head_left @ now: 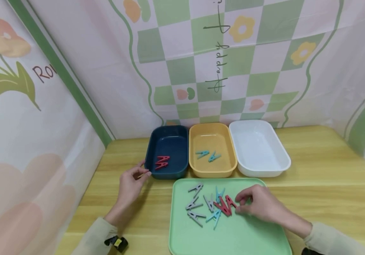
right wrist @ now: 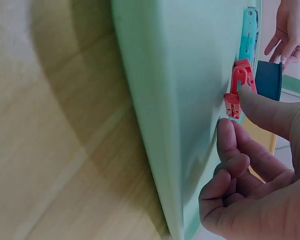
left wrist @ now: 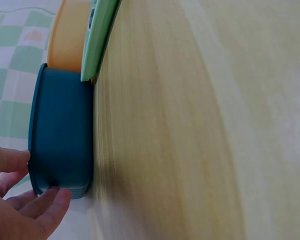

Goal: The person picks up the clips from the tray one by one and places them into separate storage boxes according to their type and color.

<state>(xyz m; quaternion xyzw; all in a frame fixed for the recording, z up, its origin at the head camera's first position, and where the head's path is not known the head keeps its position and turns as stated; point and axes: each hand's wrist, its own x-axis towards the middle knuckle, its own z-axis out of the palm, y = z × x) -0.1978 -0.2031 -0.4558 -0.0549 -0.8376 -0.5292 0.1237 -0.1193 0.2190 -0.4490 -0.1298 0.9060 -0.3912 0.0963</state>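
My left hand (head_left: 130,186) holds the near left corner of a dark blue tray (head_left: 169,141), thumb at its rim and fingertips against its outer wall (left wrist: 62,125). Two red clothespins (head_left: 162,162) lie in that tray. Over the green tray (head_left: 233,237), my right hand (head_left: 260,203) reaches to a red clothespin (head_left: 231,202) at the right side of a small pile. In the right wrist view its thumb overlaps the red clothespin (right wrist: 233,106), and the index fingertip is just beside it, a gap between the two. More red clothespins (head_left: 223,207) lie against it.
Blue clothespins (head_left: 215,216) and several grey clothespins (head_left: 196,217) share the green tray. A yellow tray (head_left: 212,138) holds two blue clothespins (head_left: 214,156). To its right stands a white tray (head_left: 259,148). A patterned cloth (head_left: 176,71) hangs behind the wooden table (head_left: 326,166).
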